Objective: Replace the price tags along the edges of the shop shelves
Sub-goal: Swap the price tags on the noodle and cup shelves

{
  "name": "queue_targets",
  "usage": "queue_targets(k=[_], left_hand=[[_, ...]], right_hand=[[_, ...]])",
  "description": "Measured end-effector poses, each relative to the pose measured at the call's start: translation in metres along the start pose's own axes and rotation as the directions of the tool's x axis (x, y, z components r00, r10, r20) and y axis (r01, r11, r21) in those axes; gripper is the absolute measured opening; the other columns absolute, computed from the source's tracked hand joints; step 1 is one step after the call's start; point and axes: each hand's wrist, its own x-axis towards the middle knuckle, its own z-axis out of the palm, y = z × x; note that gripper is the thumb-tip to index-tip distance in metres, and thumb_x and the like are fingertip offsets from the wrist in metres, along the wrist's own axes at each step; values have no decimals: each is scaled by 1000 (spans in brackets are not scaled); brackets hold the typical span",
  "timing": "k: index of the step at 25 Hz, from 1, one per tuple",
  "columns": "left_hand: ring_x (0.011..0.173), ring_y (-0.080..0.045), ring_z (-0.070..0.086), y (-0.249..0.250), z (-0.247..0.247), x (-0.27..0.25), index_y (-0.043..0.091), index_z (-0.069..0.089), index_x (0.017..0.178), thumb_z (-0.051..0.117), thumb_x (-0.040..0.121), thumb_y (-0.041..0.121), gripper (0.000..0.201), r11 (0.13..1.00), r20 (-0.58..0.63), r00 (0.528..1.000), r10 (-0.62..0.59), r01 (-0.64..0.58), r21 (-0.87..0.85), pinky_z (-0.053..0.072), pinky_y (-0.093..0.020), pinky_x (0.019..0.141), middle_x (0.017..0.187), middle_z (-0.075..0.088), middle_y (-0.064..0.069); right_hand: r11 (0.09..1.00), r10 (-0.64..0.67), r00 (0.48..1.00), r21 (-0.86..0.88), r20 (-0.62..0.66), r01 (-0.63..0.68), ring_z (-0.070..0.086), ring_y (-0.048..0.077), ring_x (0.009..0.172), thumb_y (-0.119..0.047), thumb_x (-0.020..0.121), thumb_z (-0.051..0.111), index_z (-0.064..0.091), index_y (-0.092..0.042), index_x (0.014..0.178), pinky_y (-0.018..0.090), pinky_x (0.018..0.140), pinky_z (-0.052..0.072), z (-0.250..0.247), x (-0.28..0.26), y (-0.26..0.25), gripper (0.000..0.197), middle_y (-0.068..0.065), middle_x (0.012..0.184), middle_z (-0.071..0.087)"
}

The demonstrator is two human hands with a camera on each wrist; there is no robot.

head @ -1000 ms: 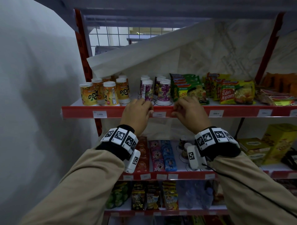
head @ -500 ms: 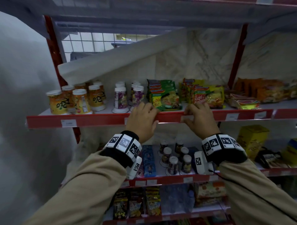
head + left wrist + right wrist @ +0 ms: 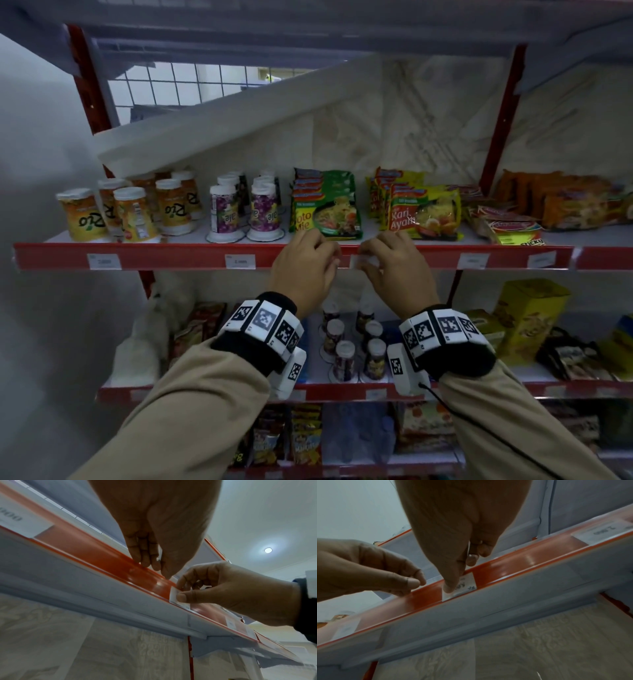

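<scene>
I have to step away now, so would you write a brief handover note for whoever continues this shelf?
Right hand: pinches a white price tag against the red shelf-edge strip, below the noodle packets.
Left hand: fingers curled, tips on the strip beside the tag, holding nothing visible.
Done: tags already sit elsewhere on this strip; whether they are new cannot be told.
Left: seat this tag, then do the lower shelves.
</scene>
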Motion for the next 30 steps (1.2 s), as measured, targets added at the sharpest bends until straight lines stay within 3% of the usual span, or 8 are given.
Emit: queue_targets(k=[9, 12, 17, 22, 24, 26, 28, 30], left_hand=[[86, -22, 46, 3, 13, -2, 12, 64, 89, 62, 83, 13, 7, 997, -80, 994, -76, 73, -37, 35, -28, 66, 88, 54, -5], [86, -21, 47, 4, 15, -3, 13, 64, 88, 62, 82, 14, 6, 996, -101, 991, -86, 82, -40, 32, -25, 66, 87, 55, -3], [84, -20, 44, 5, 16, -2, 10, 63, 92, 48, 95, 26, 22, 990, -115, 984, -134, 127, -66, 35, -31, 66, 89, 54, -4], [90, -23, 45, 9, 16, -1, 11, 61, 107, 46, 97, 37, 31, 983, -111, 980, -166, 155, -98, 38, -34, 75, 97, 55, -7], [88, -27, 46, 9, 17, 1, 9, 61, 101, 53, 95, 30, 23, 983, -121, 979, -166, 155, -96, 41, -39, 72, 94, 55, -10], [86, -28, 46, 9, 18, 1, 7, 60, 96, 55, 94, 24, 18, 984, -125, 978, -165, 155, -87, 41, -41, 71, 92, 54, -11], [87, -28, 46, 9, 16, 1, 8, 60, 95, 55, 94, 24, 17, 986, -116, 981, -155, 147, -75, 40, -39, 72, 92, 54, -10], [90, -26, 47, 7, 12, 1, 9, 60, 97, 55, 93, 24, 16, 989, -83, 987, -135, 130, -64, 40, -36, 74, 96, 55, -8]], right_hand=[[998, -16, 990, -55, 137, 24, 43, 27, 96, -23, 88, 62, 63, -19, 98, 42, 79, 41, -3, 7, 3, 10, 5, 99, 56], [989, 26, 993, 142, 119, -43, 47, 24, 95, -22, 87, 66, 65, -18, 91, 38, 79, 42, -7, 12, 5, 6, 5, 98, 51], [765, 205, 978, 629, -34, -138, 60, 0, 74, -7, 86, 65, 59, -22, 91, 16, 65, 49, -15, 16, 7, 17, -9, 83, 62], [601, 212, 975, 779, 61, -180, 67, 12, 84, -4, 85, 67, 58, -20, 100, 21, 70, 55, -9, 13, -1, 23, 0, 93, 65], [646, 180, 981, 742, 80, -179, 66, 7, 80, -8, 87, 66, 61, -19, 97, 20, 67, 54, -4, 11, -3, 16, -1, 89, 66], [768, 123, 991, 627, 52, -129, 59, -2, 69, -16, 89, 63, 65, -20, 94, 14, 58, 44, -3, 10, -2, 6, -13, 77, 62], [851, 84, 996, 519, 19, -81, 57, 0, 68, -20, 90, 61, 67, -19, 96, 21, 57, 43, -5, 13, 1, 8, -14, 74, 62], [862, 109, 994, 500, -16, -87, 62, 12, 80, -20, 90, 61, 67, -19, 99, 31, 66, 50, -7, 17, 3, 10, -5, 86, 68]])
